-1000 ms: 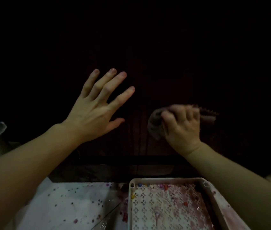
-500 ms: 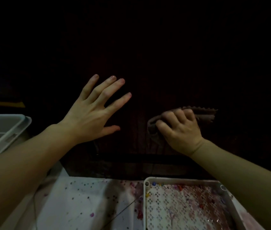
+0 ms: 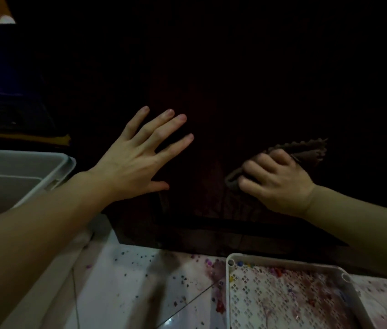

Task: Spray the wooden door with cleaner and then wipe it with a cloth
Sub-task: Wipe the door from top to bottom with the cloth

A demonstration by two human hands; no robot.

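The cloth [image 3: 306, 151] is up against the dark wooden door [image 3: 211, 162], low on the panel and right of centre, bunched into a brown wad with a zigzag edge poking out above and to the right of the knuckles and a rolled end sticking out at lower left. The right hand [image 3: 275, 184] sits over the middle of it — fingers curled down round the fabric, gripping it and pressing it to the wood, so most of the cloth lies under and beyond the palm. Over to the left, well apart from the cloth, the left hand [image 3: 137, 160] is spread wide with all fingers straight and fanned, holding nothing; it lies flat at the door's surface, though in this gloom it is hard to tell whether the palm truly touches. The door itself is very dark, its upper part lost in shadow, with faint vertical grain and a horizontal rail showing just below the hands. Beneath it, pale floor tiles [image 3: 126, 293] speckled with dark and purple spots. At lower right a white perforated tray [image 3: 229, 293] stained reddish-pink — at far left, a grey plastic tub [image 3: 52, 172] near the left forearm.
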